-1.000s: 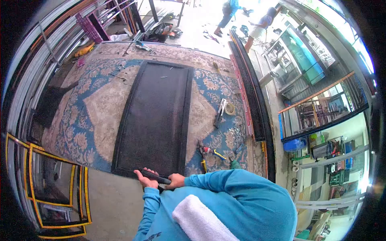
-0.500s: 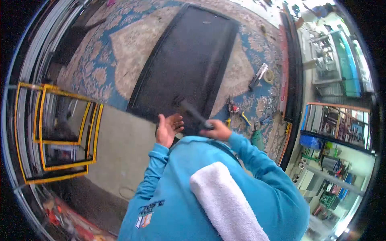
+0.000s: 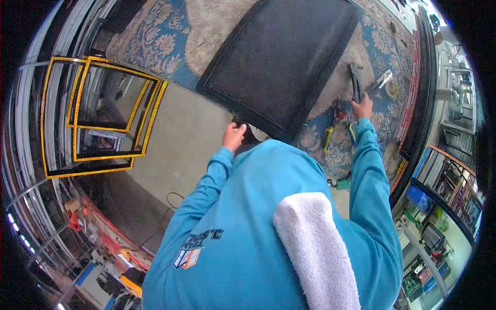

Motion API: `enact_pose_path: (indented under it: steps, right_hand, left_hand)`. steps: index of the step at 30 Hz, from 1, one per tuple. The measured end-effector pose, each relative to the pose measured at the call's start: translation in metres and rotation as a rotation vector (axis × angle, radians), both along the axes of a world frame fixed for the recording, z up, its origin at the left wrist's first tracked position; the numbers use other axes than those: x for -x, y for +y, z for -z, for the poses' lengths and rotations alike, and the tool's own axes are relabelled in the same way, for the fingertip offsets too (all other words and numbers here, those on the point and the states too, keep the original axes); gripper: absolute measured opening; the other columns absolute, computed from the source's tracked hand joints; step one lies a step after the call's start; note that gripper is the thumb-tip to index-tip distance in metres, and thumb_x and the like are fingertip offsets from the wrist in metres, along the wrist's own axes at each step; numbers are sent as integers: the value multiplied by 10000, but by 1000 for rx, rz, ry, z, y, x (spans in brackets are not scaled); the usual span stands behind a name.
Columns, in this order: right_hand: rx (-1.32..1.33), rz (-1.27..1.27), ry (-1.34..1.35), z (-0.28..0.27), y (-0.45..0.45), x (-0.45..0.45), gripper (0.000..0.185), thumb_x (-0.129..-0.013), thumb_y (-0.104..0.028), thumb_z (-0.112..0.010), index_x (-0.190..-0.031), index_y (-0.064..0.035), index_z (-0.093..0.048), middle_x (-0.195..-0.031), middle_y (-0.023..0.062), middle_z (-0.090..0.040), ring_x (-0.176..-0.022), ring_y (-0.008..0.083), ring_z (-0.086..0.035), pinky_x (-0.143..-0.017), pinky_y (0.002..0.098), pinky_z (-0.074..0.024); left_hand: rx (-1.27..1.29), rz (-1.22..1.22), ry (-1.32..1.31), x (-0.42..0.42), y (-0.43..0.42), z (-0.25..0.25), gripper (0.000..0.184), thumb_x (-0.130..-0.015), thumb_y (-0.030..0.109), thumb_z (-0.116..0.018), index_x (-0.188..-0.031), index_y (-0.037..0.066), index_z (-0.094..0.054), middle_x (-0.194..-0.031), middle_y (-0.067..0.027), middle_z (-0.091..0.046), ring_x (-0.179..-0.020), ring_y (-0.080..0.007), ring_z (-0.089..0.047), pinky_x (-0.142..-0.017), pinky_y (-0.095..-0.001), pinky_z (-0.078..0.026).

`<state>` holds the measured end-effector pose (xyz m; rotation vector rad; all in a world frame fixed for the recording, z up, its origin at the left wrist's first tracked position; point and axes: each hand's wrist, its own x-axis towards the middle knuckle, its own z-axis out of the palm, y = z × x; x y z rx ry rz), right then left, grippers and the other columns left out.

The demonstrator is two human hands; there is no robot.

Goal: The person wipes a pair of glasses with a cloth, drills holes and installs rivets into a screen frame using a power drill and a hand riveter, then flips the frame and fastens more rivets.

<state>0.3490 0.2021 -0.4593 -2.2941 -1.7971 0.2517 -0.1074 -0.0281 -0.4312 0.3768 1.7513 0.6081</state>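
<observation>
A large black framed panel (image 3: pixel 287 57) lies on the patterned blue and beige carpet (image 3: pixel 160 39). My left hand (image 3: pixel 234 136) is closed at the panel's near edge, by something dark that I cannot make out. Off the panel's right side, my right hand (image 3: pixel 362 107) grips a dark hammer-like tool (image 3: pixel 355 82), its head pointing away from me. Just right of that tool lies a black and silver tool (image 3: pixel 383 80), with a roll of tape (image 3: pixel 393 89) beside it. Pliers with yellow handles (image 3: pixel 328 138) rest on the carpet below my right hand.
Yellow-edged frames (image 3: pixel 139 121) stand at the left, near long metal profiles (image 3: pixel 33 113). Long dark bars (image 3: pixel 426 88) run along the right. A green tool (image 3: pixel 342 183) lies near my right sleeve. A white towel (image 3: pixel 315 243) hangs over the blue shirt.
The view has shifted down and toward the panel's near end. My hands have moved apart: the right carried the dark tool out to the right, and the left went from open to closed by the panel's edge.
</observation>
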Motion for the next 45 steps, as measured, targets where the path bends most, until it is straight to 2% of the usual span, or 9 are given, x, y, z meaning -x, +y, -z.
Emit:
enact_pose_path:
  steps: [4,12,23,25,27,29,33,37,45]
  right_hand:
    - [-25,-50,41,11,0,-15,749,-709,-387,-739,-1319,-36,-483,-1233,238,-525,-1170,396,-490,-995,447,-412]
    - [40,-65,97,-29,-77,-86,633,-750,-376,-720,-1216,19,-555,-1189,266,-559,-1139,409,-506,-994,448,-402]
    - [266,206,-51,-24,-230,-165,770,-755,-488,-715,-1231,87,-524,-1168,279,-594,-1113,403,-559,-943,450,-439]
    - [403,473,-199,-11,-252,-159,809,-737,-549,-712,-1174,112,-547,-1157,319,-583,-1095,435,-560,-934,465,-440]
    - [330,536,-164,10,-273,-154,794,-719,-576,-723,-1108,101,-578,-1074,292,-621,-991,410,-603,-848,466,-478]
    - [384,674,263,39,-283,-175,918,-693,-683,-682,-1177,88,-559,-1235,323,-539,-1171,448,-510,-991,481,-400]
    - [272,1100,705,-4,-280,-124,794,-666,-661,-738,-1032,35,-628,-1045,203,-629,-824,303,-624,-643,430,-496]
    - [303,1210,1294,4,-290,-123,579,-774,-503,-746,-1108,-43,-634,-1013,67,-662,-801,237,-621,-625,418,-500]
    - [-12,764,1601,-8,-313,-80,404,-847,-280,-708,-1191,-92,-609,-1100,72,-660,-940,243,-648,-826,406,-545]
  left_hand:
    - [-36,-77,36,3,17,5,877,-845,472,-667,-1439,-21,-251,-1267,-177,-534,-993,-254,-582,-685,-323,-492]
    - [148,-325,-51,14,63,41,1058,-698,687,-681,-1351,-95,-394,-1352,-264,-444,-1180,-451,-475,-916,-657,-380]
    - [50,-128,487,22,79,85,803,-736,542,-709,-1060,-184,-590,-1133,-349,-591,-1080,-428,-585,-925,-429,-459]
    - [110,-36,407,22,81,74,842,-718,539,-732,-1153,-156,-541,-1092,-248,-606,-875,-350,-625,-582,-459,-567]
    - [93,-68,347,9,79,44,850,-697,520,-751,-1179,-142,-523,-1133,-238,-591,-894,-342,-618,-623,-469,-564]
    - [91,-152,270,11,80,53,845,-685,487,-772,-1205,-121,-501,-1156,-221,-581,-940,-338,-607,-673,-495,-553]
    - [143,-117,307,13,84,51,831,-680,458,-788,-1212,-103,-484,-1126,-205,-592,-965,-348,-599,-747,-534,-531]
    - [143,-117,242,9,81,50,894,-667,422,-808,-1272,-96,-401,-1203,-214,-538,-1026,-360,-575,-835,-564,-498]
    - [170,-129,206,8,84,41,950,-660,397,-819,-1313,-98,-338,-1265,-231,-488,-1115,-376,-534,-874,-579,-484]
